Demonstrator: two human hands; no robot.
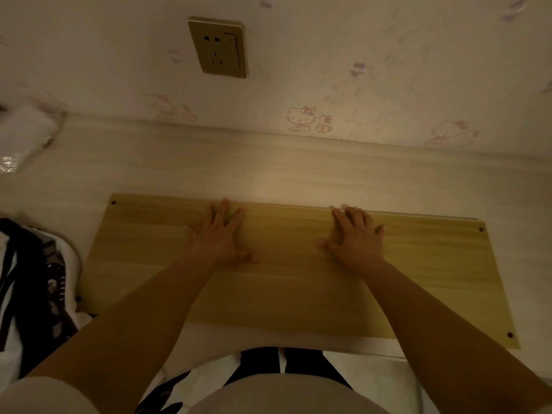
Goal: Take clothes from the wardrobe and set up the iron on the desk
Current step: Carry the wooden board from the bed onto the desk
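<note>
A light wooden board (298, 288) with small holes near its corners lies flat on the pale desk (268, 171). My left hand (219, 234) rests palm down on the board's far middle, fingers straight and spread. My right hand (355, 237) lies flat on the board a little to the right, fingers straight, their tips at the far edge. A black and white patterned garment (33, 282) lies at the desk's left edge. No iron is in view.
A gold wall socket (219, 46) sits on the cartoon-patterned wallpaper above the desk. A white plastic-wrapped bundle (24, 138) lies at the far left of the desk. More black and white cloth (301, 366) hangs below the desk's front edge.
</note>
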